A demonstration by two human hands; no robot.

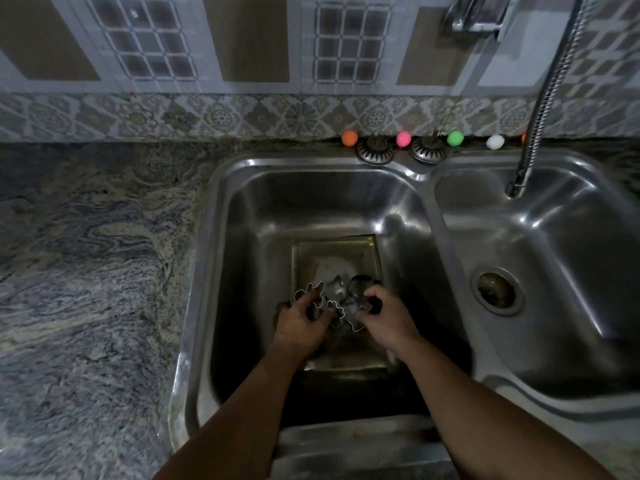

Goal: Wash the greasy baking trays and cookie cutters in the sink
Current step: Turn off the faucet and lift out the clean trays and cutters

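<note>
Sink point(242, 209) holds baking tray point(332, 254); cookie cutters point(337, 289) lie inside it.

Grey-blue swirly granite countertop point(86, 271) fills left side, double stainless steel sink point(429, 174) sunk into it on right. Along far edge by tiled wall: two round metal sink strainers point(375, 152), small coloured balls between and beside them, orange point(349, 138), pink point(403, 138), green point(455, 138), white point(495, 142). Greasy rectangular metal baking tray point(337, 251) flat on left basin floor.
</note>
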